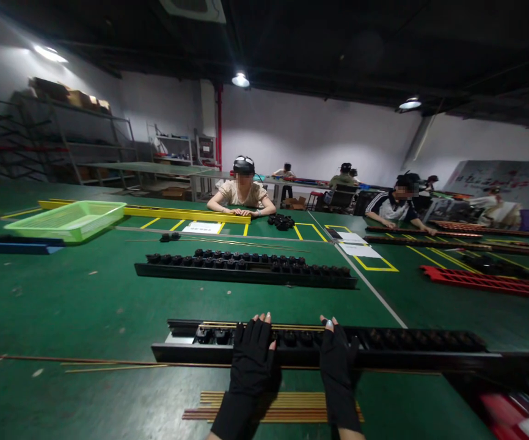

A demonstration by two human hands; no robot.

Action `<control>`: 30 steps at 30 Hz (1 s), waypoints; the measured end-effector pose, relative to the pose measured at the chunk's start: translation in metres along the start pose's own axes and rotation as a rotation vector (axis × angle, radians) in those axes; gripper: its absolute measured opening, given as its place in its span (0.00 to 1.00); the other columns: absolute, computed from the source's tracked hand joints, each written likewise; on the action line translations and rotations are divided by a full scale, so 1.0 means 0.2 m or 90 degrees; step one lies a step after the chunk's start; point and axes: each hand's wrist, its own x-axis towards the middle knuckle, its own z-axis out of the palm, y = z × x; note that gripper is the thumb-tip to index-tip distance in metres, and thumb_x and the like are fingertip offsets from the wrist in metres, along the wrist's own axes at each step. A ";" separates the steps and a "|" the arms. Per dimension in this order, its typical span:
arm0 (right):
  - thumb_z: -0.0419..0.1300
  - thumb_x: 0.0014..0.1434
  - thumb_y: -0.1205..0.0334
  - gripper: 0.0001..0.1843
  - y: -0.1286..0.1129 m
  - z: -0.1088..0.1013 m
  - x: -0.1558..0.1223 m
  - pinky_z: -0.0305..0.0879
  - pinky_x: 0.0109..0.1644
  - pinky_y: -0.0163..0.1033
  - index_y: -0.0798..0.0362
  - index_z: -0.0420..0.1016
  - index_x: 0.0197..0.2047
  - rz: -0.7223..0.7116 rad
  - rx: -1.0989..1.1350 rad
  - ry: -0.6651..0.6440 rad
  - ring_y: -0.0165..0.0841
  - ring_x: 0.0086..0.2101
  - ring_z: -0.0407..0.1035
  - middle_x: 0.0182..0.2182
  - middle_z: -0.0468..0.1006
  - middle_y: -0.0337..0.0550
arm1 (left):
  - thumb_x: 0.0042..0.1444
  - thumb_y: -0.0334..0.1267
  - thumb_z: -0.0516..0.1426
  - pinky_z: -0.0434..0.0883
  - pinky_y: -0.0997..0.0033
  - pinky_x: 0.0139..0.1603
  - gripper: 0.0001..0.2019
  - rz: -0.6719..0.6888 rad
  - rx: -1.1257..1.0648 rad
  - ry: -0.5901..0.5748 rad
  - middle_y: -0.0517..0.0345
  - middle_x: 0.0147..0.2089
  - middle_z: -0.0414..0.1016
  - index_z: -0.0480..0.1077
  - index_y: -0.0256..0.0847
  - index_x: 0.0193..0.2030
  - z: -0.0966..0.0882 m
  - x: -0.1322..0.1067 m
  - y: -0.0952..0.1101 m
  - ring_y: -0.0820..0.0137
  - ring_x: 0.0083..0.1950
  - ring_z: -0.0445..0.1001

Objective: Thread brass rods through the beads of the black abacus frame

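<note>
Black channel (191, 352) lay on the green table, thin brass rods (228, 326) along its far inner edge, black blocks (203, 335) inside. Left hand (253, 351), gloved, reached across the channel left of its middle, fingers long and close together, tips at the rods. Right hand (336, 351) reached across farther right, fingertips at the same edge; could not tell whether either hand gripped a rod. My judgement: good handling meant spaced fingertips, even light pressure, rods kept straight. Spare rods (299, 400) lay on the near side of the channel.
</note>
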 end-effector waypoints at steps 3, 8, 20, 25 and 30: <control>0.35 0.69 0.42 0.37 0.01 0.00 0.00 0.53 0.59 0.56 0.57 0.80 0.47 -0.017 -0.028 -0.015 0.45 0.49 0.73 0.45 0.81 0.56 | 0.62 0.33 0.51 0.52 0.56 0.67 0.26 0.003 -0.006 0.000 0.49 0.62 0.71 0.58 0.38 0.67 -0.01 0.01 0.00 0.61 0.63 0.67; 0.35 0.70 0.46 0.35 -0.01 0.00 0.00 0.53 0.59 0.58 0.57 0.79 0.49 -0.071 -0.106 -0.005 0.45 0.49 0.74 0.46 0.81 0.56 | 0.62 0.34 0.51 0.52 0.56 0.66 0.26 0.002 -0.006 -0.004 0.50 0.62 0.71 0.58 0.37 0.67 -0.01 0.01 0.00 0.61 0.64 0.66; 0.35 0.71 0.49 0.34 -0.01 0.03 0.00 0.51 0.59 0.60 0.55 0.80 0.46 -0.083 -0.152 0.003 0.47 0.49 0.74 0.44 0.82 0.53 | 0.62 0.37 0.52 0.56 0.52 0.64 0.25 -0.048 -0.073 0.003 0.48 0.61 0.72 0.60 0.39 0.66 -0.03 0.02 0.04 0.58 0.63 0.67; 0.37 0.71 0.51 0.32 -0.09 -0.02 0.02 0.52 0.59 0.56 0.61 0.75 0.54 -0.092 -0.130 0.030 0.46 0.54 0.70 0.51 0.79 0.56 | 0.62 0.37 0.52 0.56 0.49 0.64 0.25 -0.053 -0.072 -0.011 0.47 0.61 0.72 0.61 0.38 0.65 -0.05 0.03 0.05 0.57 0.63 0.67; 0.38 0.71 0.55 0.29 -0.20 -0.04 0.01 0.46 0.63 0.58 0.62 0.70 0.60 -0.180 -0.141 0.003 0.47 0.59 0.63 0.57 0.73 0.57 | 0.62 0.38 0.52 0.55 0.53 0.65 0.24 -0.056 -0.067 0.007 0.49 0.60 0.73 0.62 0.39 0.64 -0.04 0.02 0.04 0.59 0.62 0.68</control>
